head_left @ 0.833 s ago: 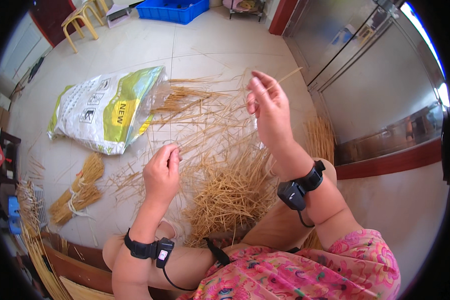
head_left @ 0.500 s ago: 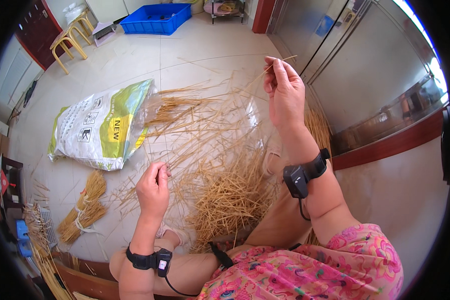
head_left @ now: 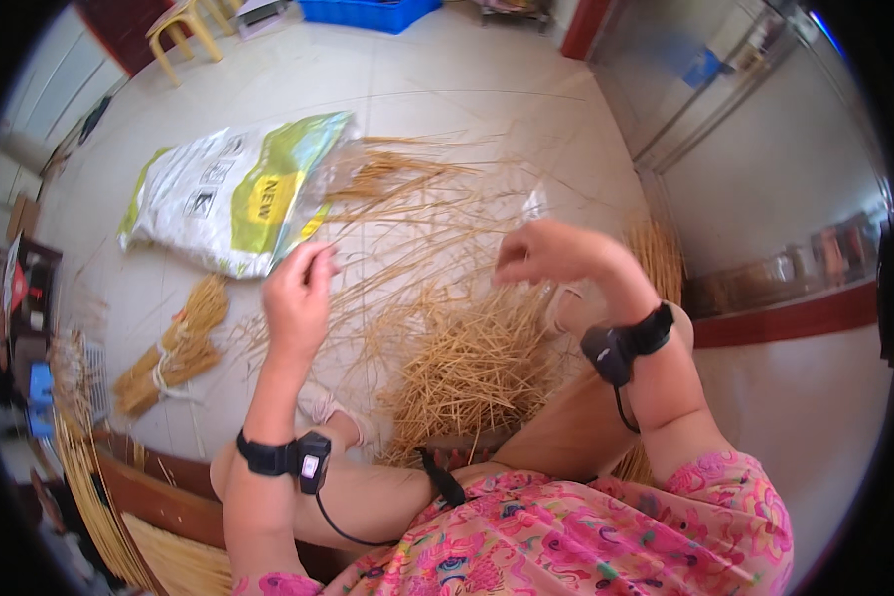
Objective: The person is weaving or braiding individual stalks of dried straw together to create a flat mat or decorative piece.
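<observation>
My left hand [head_left: 301,293] is raised beside the open mouth of the sack, its fingers curled into a pinch; whatever lies between them is too small to make out. My right hand [head_left: 554,252] hangs over the loose straw with the palm down and the fingers bent together, slightly blurred, and their tips hide what they may hold. Below and between both hands lies a heap of short cut straw [head_left: 472,372]. Longer straw stalks [head_left: 407,177] spill over the tiles from a white and green plastic sack [head_left: 233,194] lying on its side.
Left of my feet lie tied straw bundles [head_left: 174,348]. More straw [head_left: 656,258] stands by the metal cabinet [head_left: 775,189] at the right. Long stalks [head_left: 94,497] lean at the lower left. A blue tub [head_left: 368,12] and a stool [head_left: 184,30] are at the back.
My right hand came down and inward from the far right, where it pinched a straw; that straw no longer shows. My left hand stays closed. The whole view has shifted.
</observation>
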Demonstrator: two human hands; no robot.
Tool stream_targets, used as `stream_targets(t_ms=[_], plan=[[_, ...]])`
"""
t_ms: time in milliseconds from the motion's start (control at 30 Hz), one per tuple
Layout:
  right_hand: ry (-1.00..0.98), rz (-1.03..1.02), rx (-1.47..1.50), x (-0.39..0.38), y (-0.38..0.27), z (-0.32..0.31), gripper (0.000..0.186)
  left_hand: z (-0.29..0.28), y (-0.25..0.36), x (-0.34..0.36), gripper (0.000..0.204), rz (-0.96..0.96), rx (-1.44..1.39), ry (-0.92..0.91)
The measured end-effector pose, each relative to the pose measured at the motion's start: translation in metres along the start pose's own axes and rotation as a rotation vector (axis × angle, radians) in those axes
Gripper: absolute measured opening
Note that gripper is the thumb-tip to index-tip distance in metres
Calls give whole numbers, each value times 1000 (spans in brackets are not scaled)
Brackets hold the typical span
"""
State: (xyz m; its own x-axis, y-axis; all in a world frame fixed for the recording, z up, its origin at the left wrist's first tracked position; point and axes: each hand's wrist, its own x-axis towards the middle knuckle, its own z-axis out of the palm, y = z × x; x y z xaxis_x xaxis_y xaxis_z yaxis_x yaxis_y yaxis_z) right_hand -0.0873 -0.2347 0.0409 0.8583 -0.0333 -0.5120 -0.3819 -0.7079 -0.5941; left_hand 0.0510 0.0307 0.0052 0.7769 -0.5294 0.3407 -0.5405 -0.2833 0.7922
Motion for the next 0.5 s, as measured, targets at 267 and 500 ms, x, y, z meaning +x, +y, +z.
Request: stream_targets(t_ms=[267, 500], plan=[[27, -312, 147, 44, -48, 107, 38, 40, 41, 5, 9, 191, -119, -47], [84, -567, 950, 92, -73, 133, 28, 72, 66, 16, 10, 392, -303, 31]])
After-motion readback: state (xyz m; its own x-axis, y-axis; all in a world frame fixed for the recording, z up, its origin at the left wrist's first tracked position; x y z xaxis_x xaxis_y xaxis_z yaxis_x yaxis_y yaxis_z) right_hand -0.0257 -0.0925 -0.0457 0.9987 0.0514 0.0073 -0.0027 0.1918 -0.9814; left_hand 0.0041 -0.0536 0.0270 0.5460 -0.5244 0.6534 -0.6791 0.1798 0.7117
